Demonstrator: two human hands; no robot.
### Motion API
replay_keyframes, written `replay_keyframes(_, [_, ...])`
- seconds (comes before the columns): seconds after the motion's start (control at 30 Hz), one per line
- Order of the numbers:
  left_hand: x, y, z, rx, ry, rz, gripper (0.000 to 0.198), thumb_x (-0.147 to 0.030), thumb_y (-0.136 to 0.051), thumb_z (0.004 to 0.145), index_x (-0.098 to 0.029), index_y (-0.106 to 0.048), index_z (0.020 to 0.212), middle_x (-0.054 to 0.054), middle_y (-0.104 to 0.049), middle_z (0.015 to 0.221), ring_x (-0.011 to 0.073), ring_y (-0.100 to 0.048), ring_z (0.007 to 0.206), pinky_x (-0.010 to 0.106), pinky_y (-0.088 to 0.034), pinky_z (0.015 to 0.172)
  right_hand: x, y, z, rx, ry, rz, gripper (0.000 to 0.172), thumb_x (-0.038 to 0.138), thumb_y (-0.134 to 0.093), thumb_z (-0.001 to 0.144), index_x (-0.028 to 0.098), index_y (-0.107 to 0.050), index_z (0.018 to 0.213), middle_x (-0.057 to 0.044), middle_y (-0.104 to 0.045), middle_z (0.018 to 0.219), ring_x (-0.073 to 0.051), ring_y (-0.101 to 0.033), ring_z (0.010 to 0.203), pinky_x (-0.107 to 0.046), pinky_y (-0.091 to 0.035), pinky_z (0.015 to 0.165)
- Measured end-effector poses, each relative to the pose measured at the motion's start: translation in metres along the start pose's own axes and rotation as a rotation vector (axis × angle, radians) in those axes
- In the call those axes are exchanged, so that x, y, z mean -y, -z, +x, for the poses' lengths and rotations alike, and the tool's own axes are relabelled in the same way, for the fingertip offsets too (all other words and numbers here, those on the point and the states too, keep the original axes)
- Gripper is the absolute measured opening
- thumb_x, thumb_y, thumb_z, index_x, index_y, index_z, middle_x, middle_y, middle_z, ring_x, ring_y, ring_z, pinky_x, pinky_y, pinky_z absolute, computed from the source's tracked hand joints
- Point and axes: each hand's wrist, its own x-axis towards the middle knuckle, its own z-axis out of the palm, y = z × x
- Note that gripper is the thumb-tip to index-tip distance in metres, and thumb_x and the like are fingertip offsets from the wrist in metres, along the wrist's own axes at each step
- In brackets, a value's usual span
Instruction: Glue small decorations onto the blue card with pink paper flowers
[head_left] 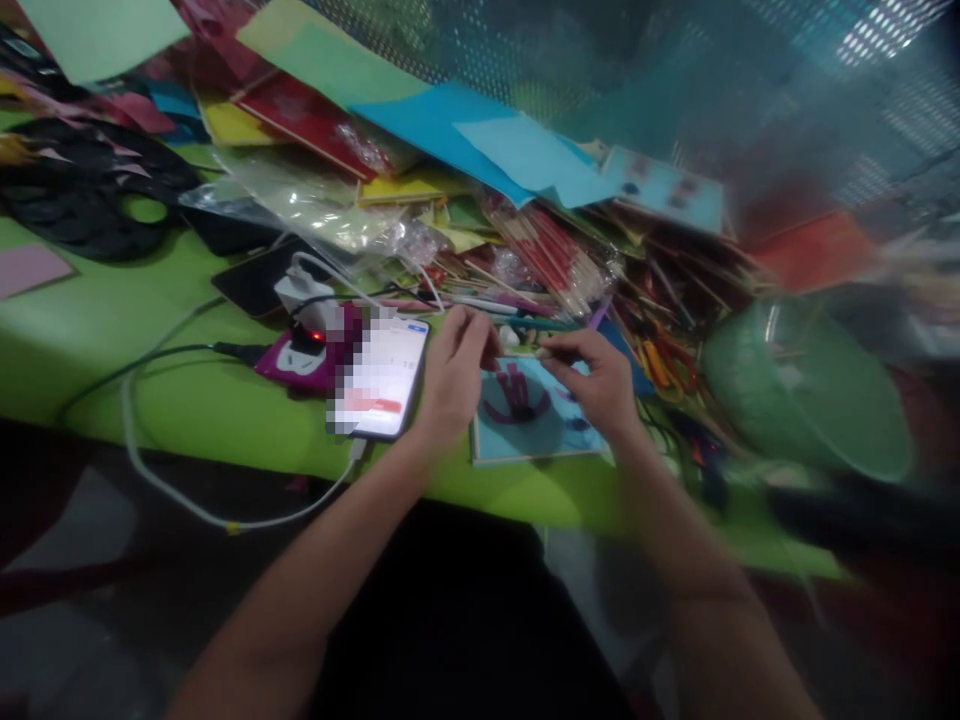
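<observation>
My left hand (456, 372) rests on the left edge of a light blue card (525, 425) with a dark red paper design on it, fingers curled and pinched together above the card. My right hand (592, 380) hovers over the card's right side, its fingers pinched on a small thin piece I cannot make out. The card lies near the front edge of the green table (112, 330). A lit smartphone (381, 380) lies just left of my left hand, with a white cable plugged into its near end.
A white charger (304, 290) sits on a purple power strip (300, 358) beside the phone. Behind are coloured paper sheets (480, 140), plastic bags, a pile of thin sticks (555, 255) and black cut-outs (82, 195). A green bowl (810, 390) stands at the right.
</observation>
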Motion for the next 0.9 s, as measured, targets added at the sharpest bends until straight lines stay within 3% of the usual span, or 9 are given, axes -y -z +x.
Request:
replay_keyframes(0.23, [-0.002, 0.002, 0.003, -0.068, -0.039, -0.073, 0.031, -0.036, -0.062, 0.096, -0.022, -0.049, 0.072, -0.004, -0.054, 0.064, 0.0091, -0.049, 0.054, 0.022, -0.042, 0.053, -0.011, 0.000, 0.004, 0.202, -0.025, -0.035, 0.013, 0.026, -0.076, 0.086, 0.023, -0.079, 0.098, -0.004, -0.076, 0.090, -0.017, -0.066, 0.078, -0.029, -0.051, 0.068])
replay_keyframes(0.5, [-0.001, 0.002, 0.004, -0.061, -0.023, -0.074, 0.031, -0.039, -0.065, 0.094, -0.022, -0.052, 0.072, -0.004, -0.054, 0.064, 0.0087, -0.049, 0.054, 0.021, -0.042, 0.051, -0.017, 0.004, 0.006, 0.461, 0.007, -0.070, 0.029, 0.013, -0.066, 0.086, 0.026, -0.080, 0.108, -0.004, -0.075, 0.095, -0.021, -0.068, 0.092, -0.035, -0.051, 0.083])
replay_keyframes(0.7, [-0.002, 0.001, 0.003, -0.051, -0.013, -0.098, 0.028, -0.036, -0.066, 0.094, -0.021, -0.053, 0.073, -0.004, -0.053, 0.063, 0.0082, -0.049, 0.054, 0.020, -0.041, 0.050, -0.016, -0.001, 0.005, 0.456, 0.031, -0.090, 0.033, 0.016, -0.062, 0.091, 0.027, -0.077, 0.118, -0.006, -0.073, 0.100, -0.023, -0.067, 0.096, -0.038, -0.051, 0.087])
replay_keyframes(0.9, [-0.001, 0.001, 0.003, -0.067, -0.013, -0.086, 0.029, -0.036, -0.066, 0.094, -0.021, -0.053, 0.072, -0.004, -0.055, 0.064, 0.0077, -0.049, 0.053, 0.020, -0.041, 0.051, -0.016, -0.002, 0.003, 0.436, 0.053, -0.141, 0.027, 0.015, -0.068, 0.087, 0.024, -0.076, 0.111, -0.006, -0.073, 0.099, -0.021, -0.066, 0.094, -0.035, -0.051, 0.084])
